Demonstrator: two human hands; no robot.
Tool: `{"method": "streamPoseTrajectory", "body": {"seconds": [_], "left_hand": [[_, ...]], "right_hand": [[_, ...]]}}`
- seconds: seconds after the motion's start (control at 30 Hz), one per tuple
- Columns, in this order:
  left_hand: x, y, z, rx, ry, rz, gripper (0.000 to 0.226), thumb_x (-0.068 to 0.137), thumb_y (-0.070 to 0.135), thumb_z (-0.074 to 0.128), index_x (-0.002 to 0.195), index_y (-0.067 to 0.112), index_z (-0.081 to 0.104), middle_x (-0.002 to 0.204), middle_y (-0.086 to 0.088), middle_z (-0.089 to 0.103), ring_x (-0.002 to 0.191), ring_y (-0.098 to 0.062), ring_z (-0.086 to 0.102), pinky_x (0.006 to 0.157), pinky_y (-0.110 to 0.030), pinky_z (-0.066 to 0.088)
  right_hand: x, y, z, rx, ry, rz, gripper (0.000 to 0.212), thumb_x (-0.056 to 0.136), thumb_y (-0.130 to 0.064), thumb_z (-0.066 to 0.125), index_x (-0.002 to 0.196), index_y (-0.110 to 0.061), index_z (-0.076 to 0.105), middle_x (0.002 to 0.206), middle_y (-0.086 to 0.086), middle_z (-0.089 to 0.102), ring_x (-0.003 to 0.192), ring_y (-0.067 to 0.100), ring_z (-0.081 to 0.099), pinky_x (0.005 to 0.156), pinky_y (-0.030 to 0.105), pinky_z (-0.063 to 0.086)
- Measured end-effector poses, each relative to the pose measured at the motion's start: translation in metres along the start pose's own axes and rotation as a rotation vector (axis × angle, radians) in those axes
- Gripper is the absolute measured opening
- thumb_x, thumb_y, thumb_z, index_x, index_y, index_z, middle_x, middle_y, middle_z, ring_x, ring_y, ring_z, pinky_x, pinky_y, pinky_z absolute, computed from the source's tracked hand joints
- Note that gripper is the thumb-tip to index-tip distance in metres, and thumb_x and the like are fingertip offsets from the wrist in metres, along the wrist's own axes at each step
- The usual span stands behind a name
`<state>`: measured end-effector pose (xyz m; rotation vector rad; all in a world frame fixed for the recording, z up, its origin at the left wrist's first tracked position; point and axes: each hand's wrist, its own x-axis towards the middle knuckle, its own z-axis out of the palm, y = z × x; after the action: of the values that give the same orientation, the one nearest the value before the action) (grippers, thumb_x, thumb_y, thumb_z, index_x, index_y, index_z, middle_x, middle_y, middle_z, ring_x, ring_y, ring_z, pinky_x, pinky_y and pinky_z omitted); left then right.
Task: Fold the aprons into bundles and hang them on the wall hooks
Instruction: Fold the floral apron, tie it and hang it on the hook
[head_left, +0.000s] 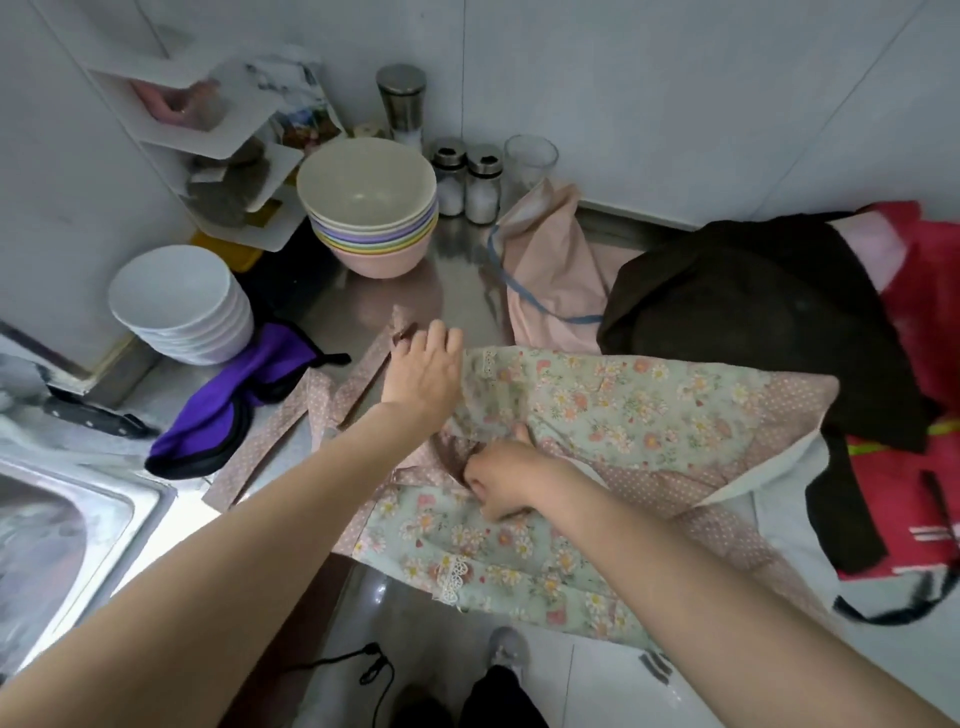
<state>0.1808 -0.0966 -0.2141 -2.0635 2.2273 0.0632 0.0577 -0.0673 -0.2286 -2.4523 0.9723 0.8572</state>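
Currently the left hand (423, 371) lies flat, fingers spread, on the floral apron (597, 405) on the tabletop (457, 260). Right hand (501, 480), its grip curled, pinches the apron's fabric.

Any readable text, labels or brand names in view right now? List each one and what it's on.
None can be read.
Packet behind the stacked bowls: printed, too blurred to read.
Red apron at the right: stripes only, no legible lettering.
Salt shakers, floral apron under the hands: no text visible.
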Motion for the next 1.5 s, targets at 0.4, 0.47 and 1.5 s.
{"method": "streamPoseTrajectory", "body": {"seconds": [0.4,0.47,1.5], "left_hand": [[-0.035,0.021,0.017,0.045,-0.638,0.219,0.045,0.09,0.024,0.058,0.13,0.011,0.043,0.128,-0.009,0.048,0.114,-0.026,0.053,0.094,-0.033,0.044],[-0.032,0.017,0.016,0.067,-0.652,0.217,0.038,0.091,0.02,0.055,0.126,0.006,0.048,0.121,-0.011,0.05,0.106,-0.026,0.056,0.088,-0.03,0.046],[-0.035,0.09,-0.007,0.109,-0.899,0.517,0.041,0.091,0.026,0.055,0.129,0.013,0.049,0.124,-0.006,0.056,0.109,-0.024,0.057,0.088,-0.032,0.049]], "right_hand": [[-0.114,0.082,0.047,-0.137,0.29,0.529,0.055,0.086,-0.005,0.052,0.137,-0.014,0.034,0.139,0.012,0.04,0.124,0.028,0.046,0.099,0.041,0.031],[-0.121,0.094,0.056,-0.259,0.46,0.528,0.037,0.075,-0.007,0.07,0.11,-0.011,0.06,0.114,0.015,0.06,0.098,0.03,0.062,0.085,0.04,0.043],[-0.128,0.075,0.085,0.485,0.004,0.44,0.013,0.088,-0.004,0.052,0.1,-0.009,0.052,0.11,0.008,0.038,0.107,0.026,0.042,0.088,0.037,0.041]]}}
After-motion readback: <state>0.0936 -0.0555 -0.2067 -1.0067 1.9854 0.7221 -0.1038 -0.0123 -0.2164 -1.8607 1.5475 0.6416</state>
